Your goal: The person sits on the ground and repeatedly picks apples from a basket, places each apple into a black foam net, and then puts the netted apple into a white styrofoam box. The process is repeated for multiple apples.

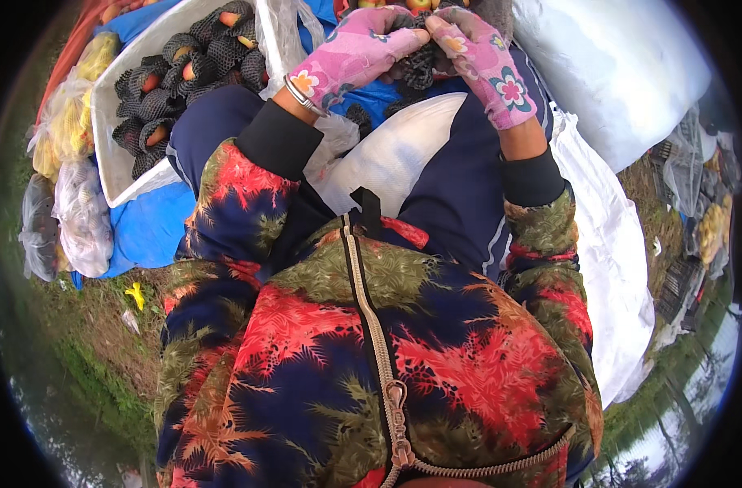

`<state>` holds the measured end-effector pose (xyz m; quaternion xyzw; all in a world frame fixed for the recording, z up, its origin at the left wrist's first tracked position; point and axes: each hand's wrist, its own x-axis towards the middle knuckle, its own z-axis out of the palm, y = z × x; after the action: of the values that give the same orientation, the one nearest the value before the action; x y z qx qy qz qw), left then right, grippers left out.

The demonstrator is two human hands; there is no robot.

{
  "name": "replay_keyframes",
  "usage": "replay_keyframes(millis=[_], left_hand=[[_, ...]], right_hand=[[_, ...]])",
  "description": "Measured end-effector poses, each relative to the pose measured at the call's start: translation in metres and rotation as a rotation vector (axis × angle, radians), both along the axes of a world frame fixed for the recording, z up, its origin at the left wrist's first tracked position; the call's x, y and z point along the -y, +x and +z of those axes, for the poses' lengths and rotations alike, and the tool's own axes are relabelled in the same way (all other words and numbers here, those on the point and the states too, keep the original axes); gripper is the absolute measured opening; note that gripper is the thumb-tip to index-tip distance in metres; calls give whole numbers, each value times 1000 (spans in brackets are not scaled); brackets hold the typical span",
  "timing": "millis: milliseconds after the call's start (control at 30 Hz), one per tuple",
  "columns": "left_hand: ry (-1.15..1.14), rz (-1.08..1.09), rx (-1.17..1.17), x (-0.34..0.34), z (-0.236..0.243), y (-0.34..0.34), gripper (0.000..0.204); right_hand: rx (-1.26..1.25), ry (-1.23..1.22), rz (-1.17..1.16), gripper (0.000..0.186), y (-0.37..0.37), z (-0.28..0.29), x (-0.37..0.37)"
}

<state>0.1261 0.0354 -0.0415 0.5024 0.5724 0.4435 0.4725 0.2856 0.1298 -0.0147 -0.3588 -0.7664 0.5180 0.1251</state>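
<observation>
Left hand and right hand, fingers curled nearly closed on one black net at twelve o'clock, pinched from both sides seemingly to steady it; netted fruit, in white crate at ten o'clock, presumably sleeved against bruising.
</observation>
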Motion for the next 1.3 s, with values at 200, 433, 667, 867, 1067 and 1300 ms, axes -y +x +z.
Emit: replay_keyframes(millis=[200,433,667,867,1067,1300], left_hand=[[-48,71,280,3,7,-3,47],[-107,132,374,0,-6,0,29],[231,308,-167,-6,-18,5,20],[357,294,-144,-9,-29,-4,20],[449,177,-402,20,-17,34,32],[-169,-13,214,23,9,23,36]], right_hand=[[-366,-79,-33,51,-7,-27,19],[-316,104,-23,40,2,-60,12],[-182,211,-83,52,-8,-63,22],[-26,291,-250,35,15,-54,-6],[124,554,-306,27,-18,-26,20],[-140,569,-304,27,-11,-41,31]])
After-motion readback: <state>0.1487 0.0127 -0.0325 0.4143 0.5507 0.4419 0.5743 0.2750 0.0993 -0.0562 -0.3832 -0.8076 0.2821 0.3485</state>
